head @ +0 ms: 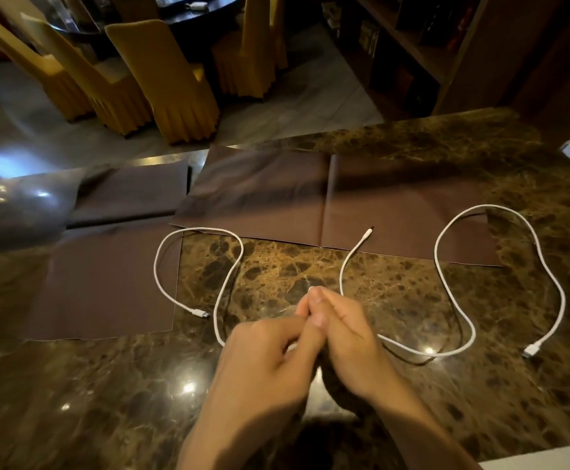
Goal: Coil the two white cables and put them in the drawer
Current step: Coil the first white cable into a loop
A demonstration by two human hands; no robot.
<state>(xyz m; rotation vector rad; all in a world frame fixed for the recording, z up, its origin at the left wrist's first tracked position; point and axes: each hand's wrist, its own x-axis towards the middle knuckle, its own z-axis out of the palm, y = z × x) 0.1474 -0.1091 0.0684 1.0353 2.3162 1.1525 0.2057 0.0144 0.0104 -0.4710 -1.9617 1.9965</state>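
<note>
Marble counter (276, 259), dark and glossy, with brown mats (263, 191) across the far side, and both hands dead centre. Left hand (263, 361) and right hand (348, 334) meet fingertip to fingertip, fingers curled, pinching. Only a sliver of white shows between them, so how the strands join under the palms is hidden. The left cable (202, 228) runs out from under the left hand, loops over a mat and comes back to its plug (202, 313) just off the mat's edge. The right cable (487, 206) leaves the right hand, snakes wide (one big loop touching a mat) and ends at a connector (527, 351) on bare marble. A third strand (369, 231) rises from behind the fingers, and I can't tell which cable it belongs to.
</note>
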